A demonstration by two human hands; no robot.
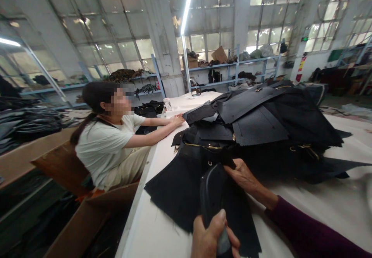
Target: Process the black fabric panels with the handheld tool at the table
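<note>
Black tool [209,192] gripped by left hand [205,236], bottom middle of frame, fingers clamped round it. Black cloth [174,178] on counter [159,227] pinched by right hand [246,176], near middle.

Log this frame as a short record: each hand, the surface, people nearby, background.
Left hand: grips a black handheld tool
Right hand: at the edge of a black panel, apparently pinching it
Panel hardware: gold-coloured ring
Surface: pale table, bearing a pile of black pieces
Nearby: seated person, arms reaching over the table
Background: blue shelving, windows
</note>
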